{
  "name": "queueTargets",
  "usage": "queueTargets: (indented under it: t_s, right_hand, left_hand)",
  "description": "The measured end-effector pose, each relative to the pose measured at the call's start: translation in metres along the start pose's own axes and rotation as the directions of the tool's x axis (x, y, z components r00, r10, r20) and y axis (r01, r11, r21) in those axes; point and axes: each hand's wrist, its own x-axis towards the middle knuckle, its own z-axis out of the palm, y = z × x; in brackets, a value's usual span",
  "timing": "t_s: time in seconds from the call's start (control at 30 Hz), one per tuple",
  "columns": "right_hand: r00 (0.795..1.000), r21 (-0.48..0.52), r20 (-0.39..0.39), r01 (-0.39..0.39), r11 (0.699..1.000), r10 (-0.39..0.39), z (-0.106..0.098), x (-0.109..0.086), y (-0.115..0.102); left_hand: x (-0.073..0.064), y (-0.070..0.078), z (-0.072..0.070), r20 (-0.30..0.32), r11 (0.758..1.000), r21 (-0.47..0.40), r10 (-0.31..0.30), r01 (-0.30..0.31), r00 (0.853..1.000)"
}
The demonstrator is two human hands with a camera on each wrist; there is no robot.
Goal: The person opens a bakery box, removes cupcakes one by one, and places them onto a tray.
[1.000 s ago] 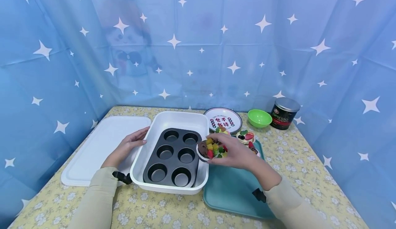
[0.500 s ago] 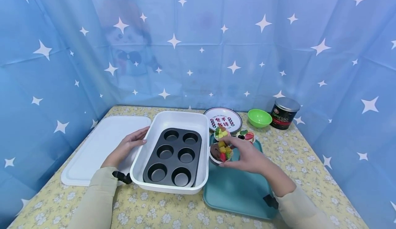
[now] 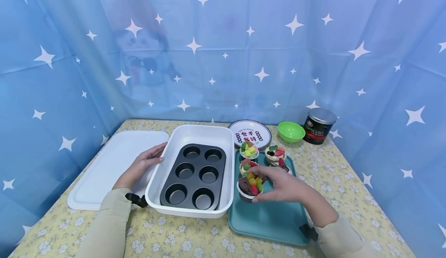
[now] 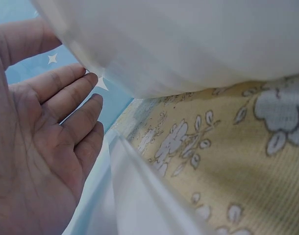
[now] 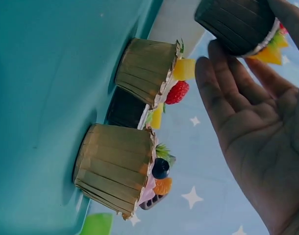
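Observation:
My right hand (image 3: 283, 184) holds a chocolate-topped cupcake (image 3: 245, 188) with fruit cubes and a dark wrapper, above the teal tray (image 3: 265, 223). In the right wrist view this cupcake (image 5: 237, 24) is pinched clear of the tray. Several other fruit-topped cupcakes stand at the tray's far end, among them a tan-wrapped one (image 5: 115, 169). My left hand (image 3: 143, 166) touches the left side of a deep white pan (image 3: 189, 133), its fingers fairly straight in the left wrist view. Inside the pan lies a dark muffin tin (image 3: 197, 178) whose cups hold nothing.
A white lid or board (image 3: 111, 165) lies at the left. Behind the tray are a printed plate (image 3: 249, 128), a green bowl (image 3: 291, 132) and a black espresso can (image 3: 318, 128). A blue starry curtain (image 3: 223, 68) encloses the flowered tabletop (image 3: 174, 236).
My right hand has carried the cupcake rightward from the white pan's edge and toward me, over the teal tray. My left hand stays at the pan's side.

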Motion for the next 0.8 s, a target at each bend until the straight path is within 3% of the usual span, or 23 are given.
queueTargets:
  t_s: [0.3, 0.8]
  right_hand:
    - [0.985, 0.034, 0.168, -0.056, 0.998, 0.05, -0.0005, -0.0018, 0.0018]
    - [0.965, 0.015, 0.253, -0.074, 0.997, 0.068, 0.006, 0.001, 0.003]
  left_hand:
    - [0.0004, -0.0008, -0.0006, 0.002, 1.0, -0.003, 0.015, -0.015, 1.0]
    - [-0.0004, 0.0004, -0.0014, 0.009, 1.0, 0.024, 0.014, -0.014, 1.0]
